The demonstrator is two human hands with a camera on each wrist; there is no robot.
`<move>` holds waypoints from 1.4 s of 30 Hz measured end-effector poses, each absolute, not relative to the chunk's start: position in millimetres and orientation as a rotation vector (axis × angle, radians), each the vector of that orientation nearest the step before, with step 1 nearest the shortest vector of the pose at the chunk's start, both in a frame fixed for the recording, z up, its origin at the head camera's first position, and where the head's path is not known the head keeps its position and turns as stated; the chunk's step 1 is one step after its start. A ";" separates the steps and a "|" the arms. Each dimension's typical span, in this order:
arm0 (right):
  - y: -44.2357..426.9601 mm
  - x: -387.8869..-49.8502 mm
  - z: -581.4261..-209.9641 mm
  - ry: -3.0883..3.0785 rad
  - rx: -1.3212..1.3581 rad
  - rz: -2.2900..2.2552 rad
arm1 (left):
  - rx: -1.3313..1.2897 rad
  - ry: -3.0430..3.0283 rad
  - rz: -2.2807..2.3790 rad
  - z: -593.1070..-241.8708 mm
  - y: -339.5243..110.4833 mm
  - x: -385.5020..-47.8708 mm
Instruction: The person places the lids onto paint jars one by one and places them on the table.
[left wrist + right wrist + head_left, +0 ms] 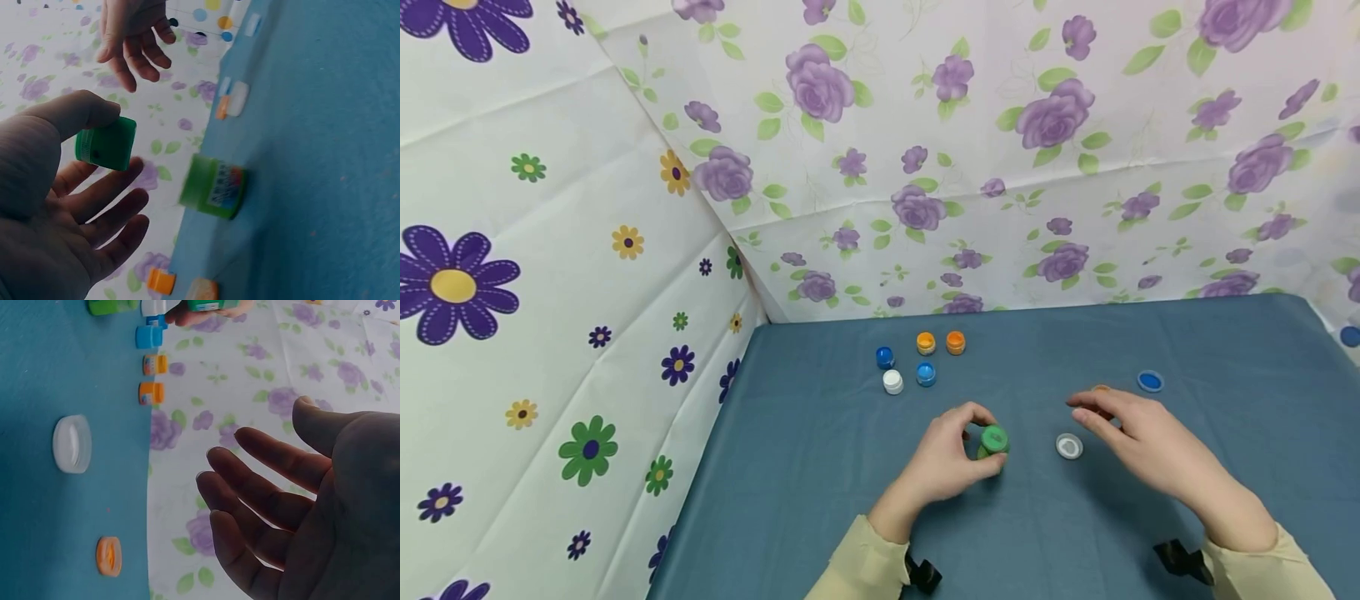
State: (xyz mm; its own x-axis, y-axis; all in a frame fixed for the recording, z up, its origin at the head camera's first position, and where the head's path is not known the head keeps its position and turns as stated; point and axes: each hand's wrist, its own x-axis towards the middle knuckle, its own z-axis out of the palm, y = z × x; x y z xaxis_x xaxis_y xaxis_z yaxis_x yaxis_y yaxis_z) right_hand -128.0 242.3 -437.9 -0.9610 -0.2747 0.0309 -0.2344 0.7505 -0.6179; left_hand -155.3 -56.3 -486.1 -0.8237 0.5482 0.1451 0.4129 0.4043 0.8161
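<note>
My left hand (pixel 946 454) pinches a small dark green paint jar (pixel 107 144) between thumb and fingers, holding it above the table. A lighter green jar (pixel 213 187) stands on the cloth just below; in the head view it is mostly hidden by the held one. My right hand (pixel 1157 442) is raised over the right side of the table, its fingers loosely bent with nothing in them, as the right wrist view (pixel 269 506) shows. Near it on the cloth lie a white lid (pixel 1069 446), a blue lid (pixel 1150 381) and an orange lid (pixel 109 556), partly covered by the hand in the head view.
Farther back stand a dark blue jar (pixel 885 357), a white jar (pixel 892 382), a light blue jar (pixel 926 374), a yellow-orange jar (pixel 926 343) and an orange jar (pixel 955 342). A blue cloth (pixel 775 467) covers the table. Flowered sheets (pixel 865 167) hang behind and at left.
</note>
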 end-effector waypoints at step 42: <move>243.8 -123.5 -452.2 2.844 -0.465 -0.969 | 0.798 2.828 0.808 -515.0 -23.3 -152.8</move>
